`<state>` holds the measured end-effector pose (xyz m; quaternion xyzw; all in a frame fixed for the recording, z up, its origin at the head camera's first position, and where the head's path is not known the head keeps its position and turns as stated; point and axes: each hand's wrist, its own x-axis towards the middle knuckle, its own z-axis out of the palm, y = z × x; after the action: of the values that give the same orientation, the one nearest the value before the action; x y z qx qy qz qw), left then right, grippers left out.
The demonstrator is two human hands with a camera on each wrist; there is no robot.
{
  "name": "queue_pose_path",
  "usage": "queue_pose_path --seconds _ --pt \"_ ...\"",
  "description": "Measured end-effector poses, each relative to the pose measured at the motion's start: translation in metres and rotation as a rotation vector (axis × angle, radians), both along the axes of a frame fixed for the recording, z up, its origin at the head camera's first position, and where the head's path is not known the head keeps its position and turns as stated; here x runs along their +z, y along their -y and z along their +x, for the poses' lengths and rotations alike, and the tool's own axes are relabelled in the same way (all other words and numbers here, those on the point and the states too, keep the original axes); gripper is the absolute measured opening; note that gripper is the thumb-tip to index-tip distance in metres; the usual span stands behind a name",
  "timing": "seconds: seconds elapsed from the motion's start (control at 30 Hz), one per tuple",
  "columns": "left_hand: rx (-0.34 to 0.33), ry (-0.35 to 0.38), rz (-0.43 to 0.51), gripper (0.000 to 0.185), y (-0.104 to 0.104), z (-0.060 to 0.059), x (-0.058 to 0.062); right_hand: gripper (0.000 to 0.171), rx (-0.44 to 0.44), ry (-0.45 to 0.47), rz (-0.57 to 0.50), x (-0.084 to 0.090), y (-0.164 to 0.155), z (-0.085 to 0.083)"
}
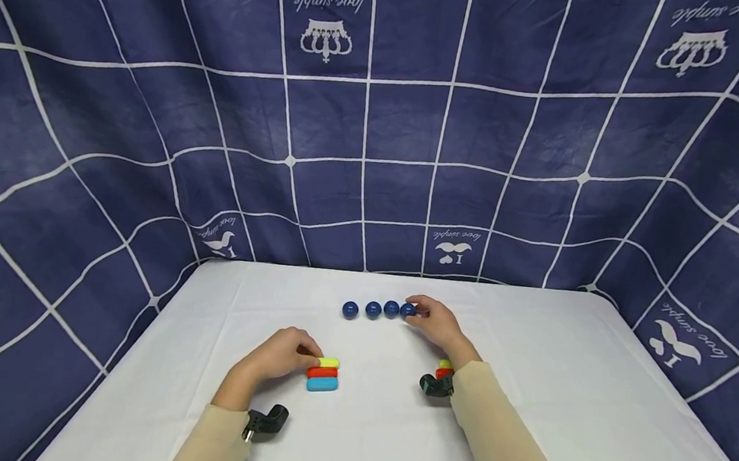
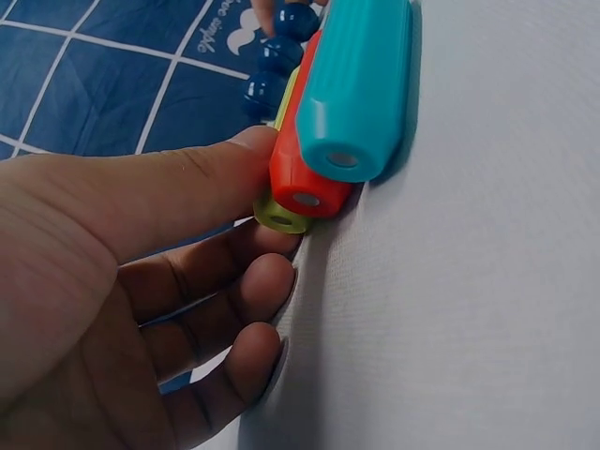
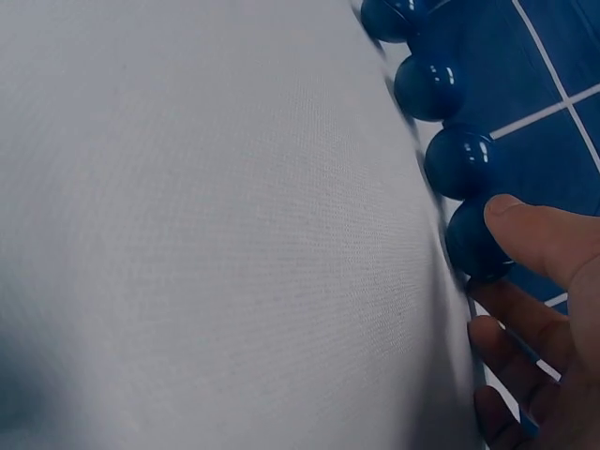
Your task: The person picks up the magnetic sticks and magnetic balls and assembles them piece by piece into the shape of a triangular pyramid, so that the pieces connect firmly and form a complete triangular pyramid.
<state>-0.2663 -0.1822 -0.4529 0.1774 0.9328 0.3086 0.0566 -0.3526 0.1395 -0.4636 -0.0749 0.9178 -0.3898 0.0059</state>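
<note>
On the white table, my left hand (image 1: 282,354) pinches the near end of a yellow magnetic stick (image 1: 329,363) between thumb and fingers. A red stick (image 1: 323,372) and a light-blue stick (image 1: 322,384) lie side by side with it; their ends carry silver discs in the left wrist view. Farther back, my right hand (image 1: 437,324) has thumb and forefinger around the rightmost dark-blue ball (image 3: 476,246). Several such balls form a row, with the leftmost ball (image 1: 350,310) spaced a bit apart from the others. The right hand's remaining fingers curl loosely near the cloth.
Beside my right wrist lie another red stick (image 1: 443,373) and a yellow one (image 1: 445,364), partly hidden by the wrist camera (image 1: 436,385) and sleeve. A blue checked curtain (image 1: 408,122) rises behind the white tablecloth (image 1: 381,442) and along both sides.
</note>
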Motion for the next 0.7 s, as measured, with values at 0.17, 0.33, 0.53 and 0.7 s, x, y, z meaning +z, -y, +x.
queue_pose_path --seconds 0.17,0.33,0.53,0.7 --pt "0.008 -0.005 -0.007 0.003 0.000 0.000 -0.002 0.033 -0.006 -0.019 0.008 0.000 0.001 0.002" --pt "0.019 0.000 0.012 0.004 -0.001 -0.001 -0.002 0.029 -0.011 -0.011 -0.004 0.000 -0.001 0.004" --pt "0.080 0.014 0.041 0.004 -0.004 -0.002 -0.003 0.026 -0.021 -0.011 -0.033 0.000 -0.008 0.007" --pt "0.136 0.015 0.078 0.004 -0.010 -0.003 -0.004 0.033 -0.001 -0.021 -0.001 -0.001 -0.011 0.010"
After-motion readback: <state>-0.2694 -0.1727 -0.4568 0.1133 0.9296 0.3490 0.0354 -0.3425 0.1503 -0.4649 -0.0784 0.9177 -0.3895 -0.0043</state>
